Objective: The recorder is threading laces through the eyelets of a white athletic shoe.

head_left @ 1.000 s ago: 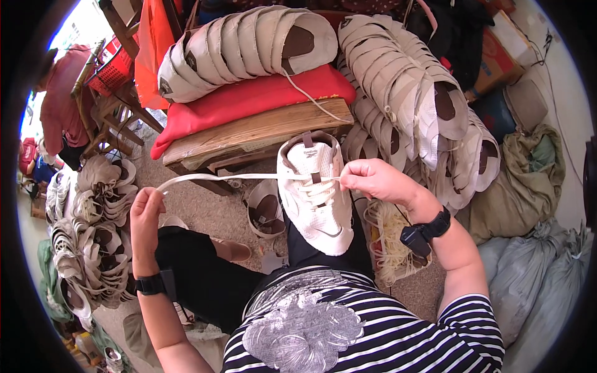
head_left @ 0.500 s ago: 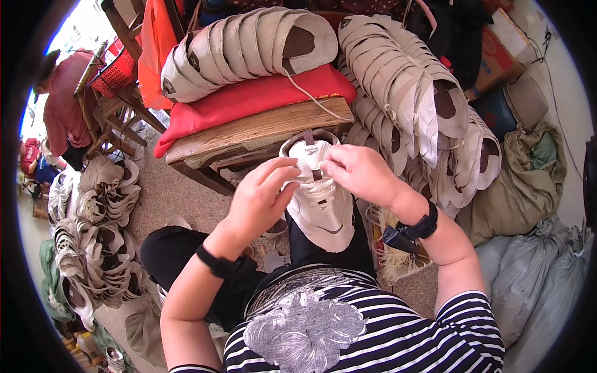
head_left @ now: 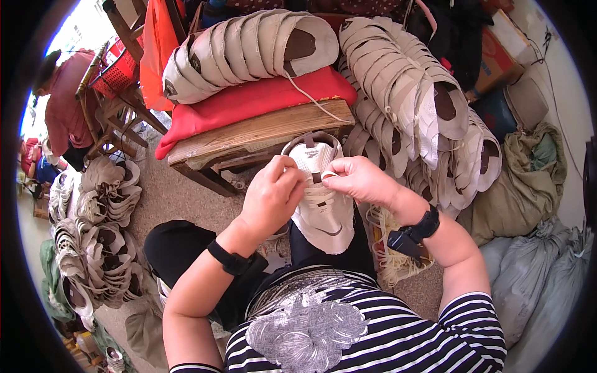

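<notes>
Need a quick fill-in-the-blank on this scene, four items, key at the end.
1. The left hand and right hand are at a shoe upper, its toe pointing ____ (toward/away from) the person's body.
2. The band on the left wrist is coloured ____.
3. On the wooden bench, the cloth under the nested uppers is coloured ____.
4. The shirt's right sleeve is patterned with ____.

Missing words: toward; black; red; stripes.

Wooden bench [head_left: 261, 129] ahead of hands [head_left: 270, 196], stacked uppers [head_left: 398, 78] right, open floor [head_left: 157, 194] left
</notes>
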Demonstrator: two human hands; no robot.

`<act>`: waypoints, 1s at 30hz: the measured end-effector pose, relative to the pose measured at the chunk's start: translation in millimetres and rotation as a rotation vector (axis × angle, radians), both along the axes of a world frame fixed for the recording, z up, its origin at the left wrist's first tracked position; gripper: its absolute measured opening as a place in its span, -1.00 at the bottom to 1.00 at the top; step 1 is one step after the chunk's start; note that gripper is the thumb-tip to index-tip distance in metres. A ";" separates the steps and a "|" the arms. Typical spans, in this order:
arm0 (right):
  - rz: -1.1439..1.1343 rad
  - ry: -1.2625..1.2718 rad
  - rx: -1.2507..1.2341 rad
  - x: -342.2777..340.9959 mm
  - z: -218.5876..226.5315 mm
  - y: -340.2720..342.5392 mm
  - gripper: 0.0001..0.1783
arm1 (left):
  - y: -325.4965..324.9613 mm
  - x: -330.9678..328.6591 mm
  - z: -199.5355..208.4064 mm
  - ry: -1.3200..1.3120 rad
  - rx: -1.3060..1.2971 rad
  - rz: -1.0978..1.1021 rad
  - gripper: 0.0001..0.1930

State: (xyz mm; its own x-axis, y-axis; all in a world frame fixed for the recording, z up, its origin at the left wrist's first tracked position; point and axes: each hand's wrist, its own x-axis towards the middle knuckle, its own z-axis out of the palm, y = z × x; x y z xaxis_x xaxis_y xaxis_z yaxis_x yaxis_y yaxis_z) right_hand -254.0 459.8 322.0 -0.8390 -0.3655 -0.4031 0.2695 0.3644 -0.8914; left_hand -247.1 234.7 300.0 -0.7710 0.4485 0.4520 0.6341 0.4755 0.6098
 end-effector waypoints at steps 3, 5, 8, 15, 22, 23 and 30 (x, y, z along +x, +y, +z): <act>0.024 0.458 0.319 7.7 -2.4 -5.9 -0.79 | 2.6 3.4 4.4 0.203 0.046 -0.010 -0.87; 0.021 0.650 0.479 12.3 2.5 -11.2 -0.78 | -4.3 5.4 8.7 0.255 -0.111 0.038 -0.85; 0.055 0.730 0.637 12.3 1.9 -14.4 -0.73 | -17.6 -0.3 -4.2 0.063 -0.030 0.106 -0.88; 0.034 0.330 0.208 0.8 1.3 0.7 -0.61 | -9.4 1.9 -4.3 0.090 0.112 0.276 -0.89; -0.018 0.405 0.290 11.9 15.1 -7.9 -0.75 | 13.0 10.9 -6.3 0.273 -0.100 0.129 -0.80; -0.076 0.439 0.277 13.7 17.2 -6.8 -0.79 | 15.0 8.6 -8.4 0.312 -0.141 0.127 -0.79; -0.063 0.587 0.160 6.2 7.4 8.5 -0.77 | 3.9 -2.6 -5.5 -0.396 0.229 -0.080 -0.94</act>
